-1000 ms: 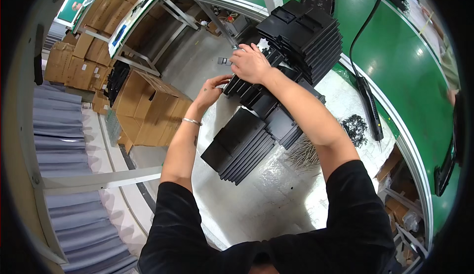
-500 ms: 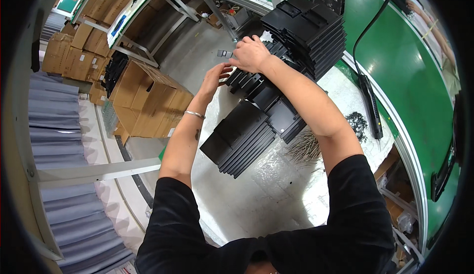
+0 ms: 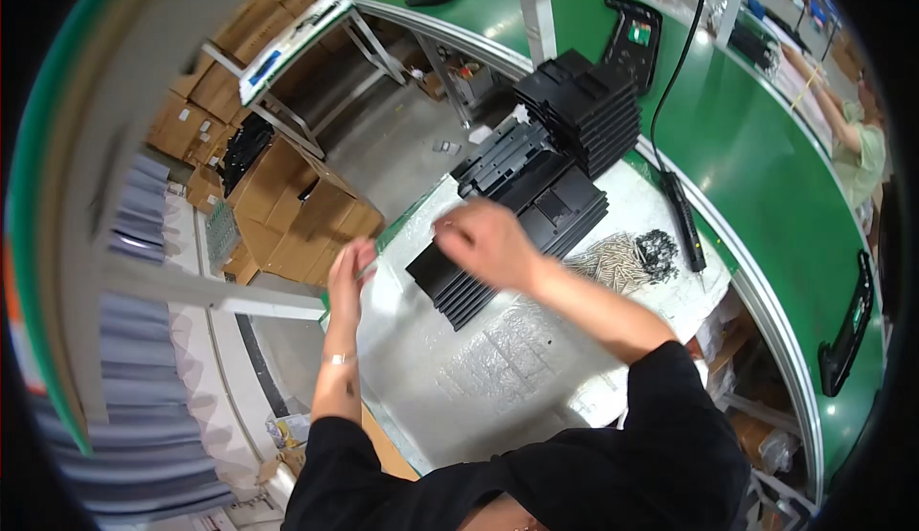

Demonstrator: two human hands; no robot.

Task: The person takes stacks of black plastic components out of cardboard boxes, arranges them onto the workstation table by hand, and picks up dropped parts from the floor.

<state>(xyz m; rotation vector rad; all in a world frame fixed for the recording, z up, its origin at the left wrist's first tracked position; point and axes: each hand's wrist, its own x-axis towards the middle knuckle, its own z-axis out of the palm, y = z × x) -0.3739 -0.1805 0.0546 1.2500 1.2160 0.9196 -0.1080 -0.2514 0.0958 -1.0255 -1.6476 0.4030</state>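
My right hand (image 3: 490, 246), smeared by motion, is over the near stack of flat black plastic panels (image 3: 450, 287); whether its curled fingers hold anything is unclear. To its left, above the pale, film-covered worktable (image 3: 498, 368), my left hand (image 3: 350, 272) has its fingers slightly apart, with nothing visible in them. Beyond the hands lie dark, ribbed plastic parts (image 3: 503, 159) and a taller stack of black panels (image 3: 579, 100). A heap of long metal screws (image 3: 613, 261) is right of the near stack, beside a pile of small black pieces (image 3: 657, 251).
A corded black screwdriver (image 3: 683, 220) lies at the table's right edge. Along the right curves a green conveyor (image 3: 756, 158) carrying black housings (image 3: 634, 41). Cardboard boxes (image 3: 297, 215) stand on the floor at left. A white frame bar (image 3: 215, 292) crosses the left side. Another person (image 3: 857, 148) is far right.
Both hands have come back toward me from the far dark parts, the right to above the near stack, the left to the table's left side. The view has shifted too.
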